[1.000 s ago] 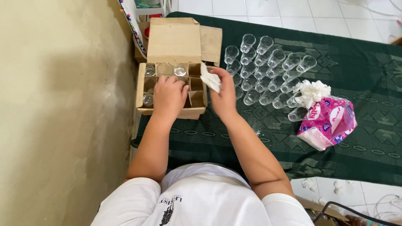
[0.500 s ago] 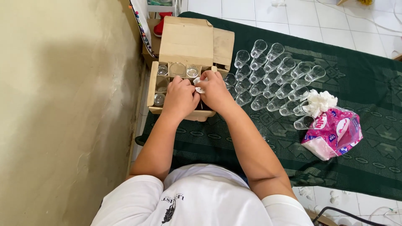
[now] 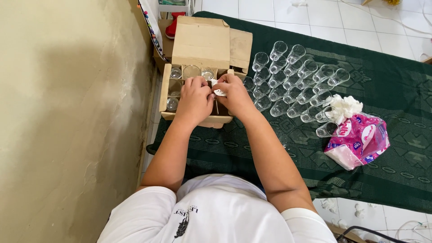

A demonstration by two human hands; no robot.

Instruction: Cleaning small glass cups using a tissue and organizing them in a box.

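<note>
Pinching a white tissue [image 3: 219,91] over the divided box [image 3: 167,85], both hands meet beside rowed glasses [image 3: 292,85].

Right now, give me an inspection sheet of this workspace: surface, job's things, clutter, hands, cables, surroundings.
Surface: dark green patterned mat spread on a white tiled floor.
Job's things: open cardboard box with dividers, a few glasses in its cells; small white tissue piece between both hands.
Clutter: rows of clear glasses lying on the mat; pink tissue pack with a white tissue tuft on top.
Hands: left hand and right hand close together over the box, both pinching the tissue piece.
Cables: thin white cable on the tiles, top right.
Surroundings: beige wall on the left.
</note>
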